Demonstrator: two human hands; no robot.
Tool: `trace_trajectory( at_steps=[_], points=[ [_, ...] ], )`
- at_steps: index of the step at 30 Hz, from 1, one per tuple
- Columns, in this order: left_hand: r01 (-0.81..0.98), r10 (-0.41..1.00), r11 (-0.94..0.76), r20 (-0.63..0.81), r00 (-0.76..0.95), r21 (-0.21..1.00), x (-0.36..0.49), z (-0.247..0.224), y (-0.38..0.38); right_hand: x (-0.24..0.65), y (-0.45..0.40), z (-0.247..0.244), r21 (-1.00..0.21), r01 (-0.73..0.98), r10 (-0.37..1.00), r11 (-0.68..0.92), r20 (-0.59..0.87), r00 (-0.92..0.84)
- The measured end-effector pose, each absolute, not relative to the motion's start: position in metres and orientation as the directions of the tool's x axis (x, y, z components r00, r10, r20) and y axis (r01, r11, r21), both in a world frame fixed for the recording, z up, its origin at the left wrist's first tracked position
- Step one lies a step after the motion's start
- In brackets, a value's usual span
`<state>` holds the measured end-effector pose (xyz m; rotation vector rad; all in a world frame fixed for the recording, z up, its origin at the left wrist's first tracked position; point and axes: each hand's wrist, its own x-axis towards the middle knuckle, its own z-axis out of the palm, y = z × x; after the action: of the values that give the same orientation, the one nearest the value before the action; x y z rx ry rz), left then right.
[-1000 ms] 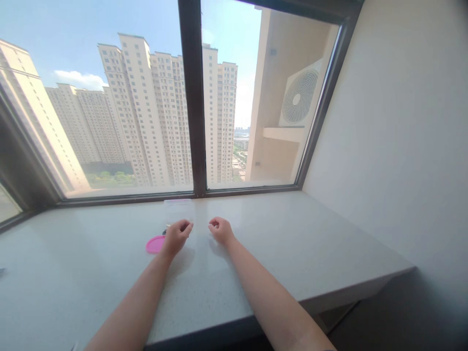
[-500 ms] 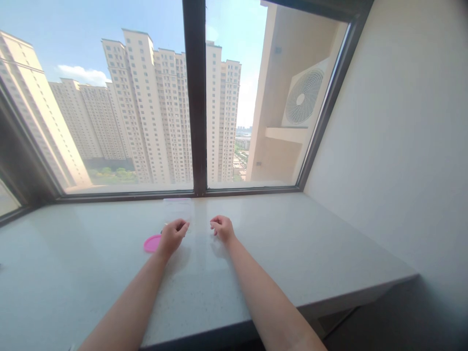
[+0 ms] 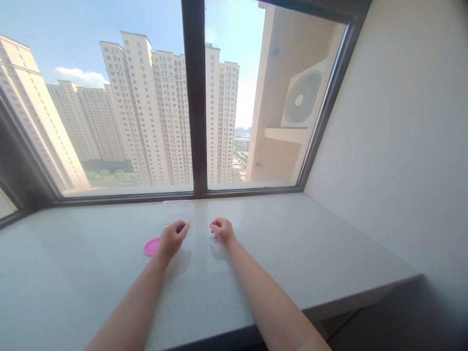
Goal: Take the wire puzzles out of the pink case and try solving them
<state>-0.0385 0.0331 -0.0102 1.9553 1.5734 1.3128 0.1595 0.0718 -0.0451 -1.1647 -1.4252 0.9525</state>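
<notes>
left grip (image 3: 173, 239): narrow | right grip (image 3: 222, 230): narrow (both contents unclear) | pink disc (image 3: 151, 246) beside left

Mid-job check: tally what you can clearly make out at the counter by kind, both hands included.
Hands: 2 (left hand, right hand)
Round pink piece: 1
Clear item with a pink edge: 1
Total: 4
Anything behind the left hand is too hidden to count.

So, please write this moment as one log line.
left hand: curled, grip unclear | right hand: curled, grip unclear | pink lid: on white countertop, beside left hand
</notes>
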Motion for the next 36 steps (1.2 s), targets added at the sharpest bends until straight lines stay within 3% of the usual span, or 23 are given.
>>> trace_trajectory(
  at_steps=[14,36],
  points=[
    [0.621,0.867,-0.370,0.498,-0.037,0.691,-0.035,-0.013,0.036,0.169,0.074,-0.044,-0.990,-0.032,0.990,0.135,0.134,0.032],
    [0.607,0.860,-0.352,0.503,-0.090,0.712,-0.030,-0.011,0.031,0.179,0.068,-0.042,-0.969,-0.235,0.993,0.079,0.098,-0.069]
  ],
)
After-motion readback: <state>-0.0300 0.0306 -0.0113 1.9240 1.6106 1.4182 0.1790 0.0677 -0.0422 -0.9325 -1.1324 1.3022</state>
